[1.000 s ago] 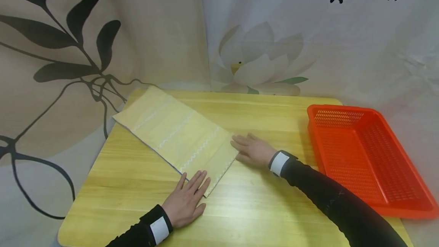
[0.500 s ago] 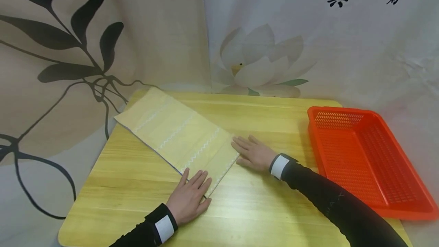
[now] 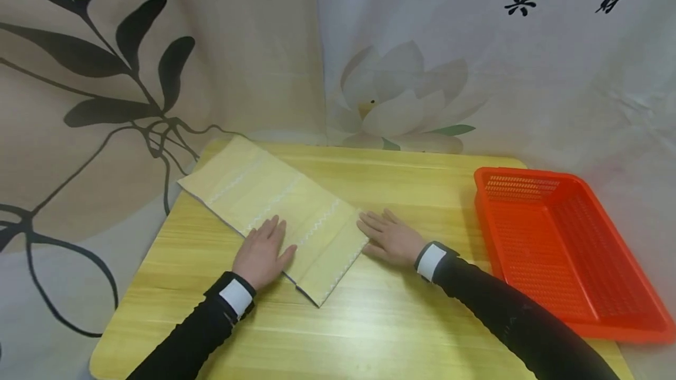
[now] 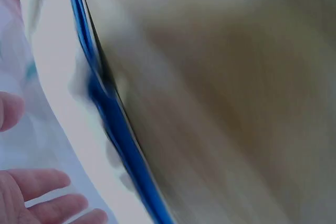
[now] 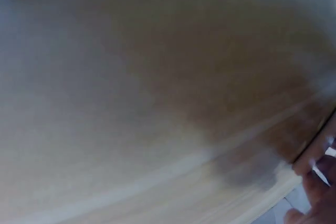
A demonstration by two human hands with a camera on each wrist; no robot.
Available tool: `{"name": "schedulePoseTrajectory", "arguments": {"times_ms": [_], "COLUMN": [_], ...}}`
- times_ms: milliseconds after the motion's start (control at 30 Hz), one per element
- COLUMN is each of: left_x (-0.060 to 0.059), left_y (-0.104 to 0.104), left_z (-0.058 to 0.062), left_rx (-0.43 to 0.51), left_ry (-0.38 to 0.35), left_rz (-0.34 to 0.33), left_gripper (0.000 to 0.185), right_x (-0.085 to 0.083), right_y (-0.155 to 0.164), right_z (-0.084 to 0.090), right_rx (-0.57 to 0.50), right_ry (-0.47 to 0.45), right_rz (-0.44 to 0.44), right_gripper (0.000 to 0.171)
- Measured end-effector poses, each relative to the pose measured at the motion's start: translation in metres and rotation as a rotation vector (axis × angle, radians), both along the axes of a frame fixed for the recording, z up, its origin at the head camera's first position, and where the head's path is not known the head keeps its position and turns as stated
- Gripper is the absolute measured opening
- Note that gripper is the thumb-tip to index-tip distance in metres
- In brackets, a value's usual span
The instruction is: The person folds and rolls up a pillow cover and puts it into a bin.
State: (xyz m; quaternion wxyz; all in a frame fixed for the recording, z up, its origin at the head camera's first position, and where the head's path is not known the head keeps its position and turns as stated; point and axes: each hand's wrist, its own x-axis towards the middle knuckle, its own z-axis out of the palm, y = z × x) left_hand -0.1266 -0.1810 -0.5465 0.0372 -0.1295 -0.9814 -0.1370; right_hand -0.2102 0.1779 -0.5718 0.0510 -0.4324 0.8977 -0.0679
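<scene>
A flat, pale yellow folded sheet (image 3: 253, 192) with white wavy lines lies slantwise on the table. Its layered edge shows blue (image 4: 126, 135) in the left wrist view. My left hand (image 3: 262, 254) is over the sheet's near long edge, fingers straight and pointing away from me, thumb held out to the right. My right hand (image 3: 393, 238) lies at the sheet's right short edge, its straight fingertips right at the upper corner. In the right wrist view, only part of the right hand (image 5: 317, 192) shows, at the lower right.
A red plastic basket (image 3: 575, 328) with perforated walls stands at the right end of the wooden table (image 3: 401, 333). Behind the table hangs a pale curtain (image 3: 264, 75) printed with leaves, a flower and black characters.
My left hand has moved from the sheet's near corner up and left along its long edge, uncovering that corner. My right hand and the sheet stay in place; the head view tilts slightly.
</scene>
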Motion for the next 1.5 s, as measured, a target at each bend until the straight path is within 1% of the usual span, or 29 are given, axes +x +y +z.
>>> {"name": "schedulePoseTrajectory", "arguments": {"times_ms": [67, 167, 300, 400, 500, 567, 600, 733, 900, 967, 1067, 1200, 1267, 1400, 1500], "left_x": [-0.014, -0.033, -0.056, -0.069, -0.075, -0.076, -0.077, -0.076, -0.075, -0.074, -0.070, -0.065, -0.060, -0.053, -0.051], "left_y": [-0.017, -0.040, -0.065, -0.082, -0.092, -0.095, -0.095, -0.092, -0.088, -0.085, -0.082, -0.079, -0.075, -0.068, -0.062], "left_z": [-0.002, -0.003, -0.009, -0.018, -0.026, -0.029, -0.030, -0.028, -0.026, -0.026, -0.027, -0.034, -0.035, -0.035, -0.033], "left_rx": [0.000, 0.008, 0.040, 0.058, 0.041, 0.016, 0.005, -0.007, -0.044, -0.066, -0.085, -0.103, -0.105, -0.083, -0.056], "left_ry": [-0.034, -0.071, -0.123, -0.192, -0.247, -0.259, -0.253, -0.235, -0.235, -0.227, -0.195, -0.173, -0.173, -0.178, -0.190], "left_rz": [0.054, 0.107, 0.154, 0.191, 0.211, 0.211, 0.209, 0.204, 0.182, 0.169, 0.145, 0.102, 0.083, 0.054, 0.036], "left_gripper": [0.071, 0.075, 0.080, 0.086, 0.089, 0.089, 0.089, 0.087, 0.086, 0.086, 0.084, 0.084, 0.084, 0.083, 0.083], "right_x": [0.003, 0.008, 0.015, 0.021, 0.027, 0.030, 0.031, 0.033, 0.039, 0.044, 0.053, 0.066, 0.073, 0.090, 0.102], "right_y": [0.000, -0.001, -0.004, -0.008, -0.011, -0.011, -0.011, -0.010, -0.007, -0.006, -0.003, 0.000, 0.003, 0.010, 0.015], "right_z": [0.000, 0.002, 0.002, 0.000, -0.002, -0.003, -0.003, -0.004, -0.001, 0.001, 0.005, 0.009, 0.010, 0.008, 0.006], "right_rx": [0.000, -0.006, -0.033, -0.053, -0.069, -0.069, -0.068, -0.039, -0.028, -0.028, -0.033, -0.031, -0.032, -0.045, -0.046], "right_ry": [0.017, 0.055, 0.121, 0.153, 0.146, 0.129, 0.120, 0.108, 0.124, 0.123, 0.117, 0.146, 0.169, 0.207, 0.232], "right_rz": [-0.009, -0.002, 0.059, 0.111, 0.130, 0.127, 0.124, 0.108, 0.107, 0.108, 0.103, 0.133, 0.155, 0.172, 0.164], "right_gripper": [0.070, 0.069, 0.066, 0.062, 0.059, 0.058, 0.058, 0.059, 0.059, 0.059, 0.056, 0.051, 0.050, 0.050, 0.052]}}
